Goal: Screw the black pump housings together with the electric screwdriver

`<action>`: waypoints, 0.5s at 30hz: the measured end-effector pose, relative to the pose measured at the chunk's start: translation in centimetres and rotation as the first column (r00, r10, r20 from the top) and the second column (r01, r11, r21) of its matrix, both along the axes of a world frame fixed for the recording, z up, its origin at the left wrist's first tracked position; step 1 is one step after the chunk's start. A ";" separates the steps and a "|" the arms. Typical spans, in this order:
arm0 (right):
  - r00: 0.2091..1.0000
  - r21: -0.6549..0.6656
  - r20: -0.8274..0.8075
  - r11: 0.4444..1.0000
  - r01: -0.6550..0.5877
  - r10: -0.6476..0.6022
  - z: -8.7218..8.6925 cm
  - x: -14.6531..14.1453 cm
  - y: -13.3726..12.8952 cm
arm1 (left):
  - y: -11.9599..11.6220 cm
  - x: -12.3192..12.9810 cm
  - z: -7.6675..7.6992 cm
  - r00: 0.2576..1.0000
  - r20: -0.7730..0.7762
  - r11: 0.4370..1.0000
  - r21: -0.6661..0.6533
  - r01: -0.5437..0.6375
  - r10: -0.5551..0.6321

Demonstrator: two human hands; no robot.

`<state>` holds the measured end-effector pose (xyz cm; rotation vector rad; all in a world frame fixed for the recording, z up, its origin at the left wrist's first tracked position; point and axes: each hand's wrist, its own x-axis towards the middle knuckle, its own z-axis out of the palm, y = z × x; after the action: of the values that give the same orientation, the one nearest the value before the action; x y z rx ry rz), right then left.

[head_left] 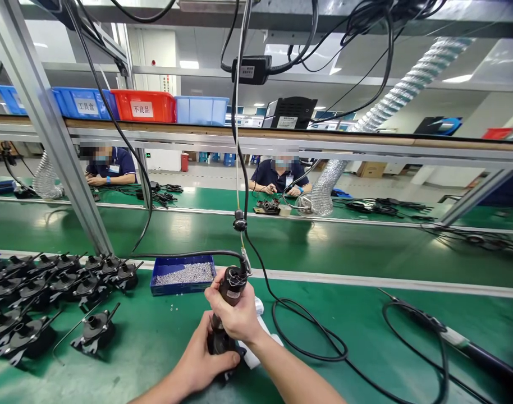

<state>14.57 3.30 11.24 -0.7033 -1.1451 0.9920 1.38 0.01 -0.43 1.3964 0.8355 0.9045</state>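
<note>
My right hand is wrapped round a black electric screwdriver, which stands upright and hangs from a cord above. Below it, my left hand grips a black moulded part on the green bench. The screwdriver's tip points down into this part; the contact spot is hidden by my hands. A white object lies partly hidden beside the part. Just behind my hands is a blue tray of small shiny metal pieces. One similar black part sits apart on the left.
Rows of black parts fill the bench's left side. A black cable loops across the right, near a long pen-like tool. An upright metal post rises at left. Two people work at the opposite bench.
</note>
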 end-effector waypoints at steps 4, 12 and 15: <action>0.996 -0.032 -0.049 0.997 -0.073 0.071 0.1 -0.1 -0.1 | 0.0 0.0 0.1 1.000 -0.006 1.000 0.004 -0.006 0.006; 0.999 -0.036 -0.052 0.999 -0.007 0.005 -0.2 -0.3 0.1 | -0.2 0.0 0.2 0.999 -0.053 1.000 0.016 -0.012 0.013; 0.995 0.000 -0.082 0.998 -0.056 0.056 0.6 0.5 0.3 | -0.1 -0.7 0.5 0.997 -0.070 0.998 -0.047 0.038 -0.042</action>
<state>15.07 3.57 11.87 -0.6293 -1.0969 1.0597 0.68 -0.10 0.11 1.4075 0.8740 0.8041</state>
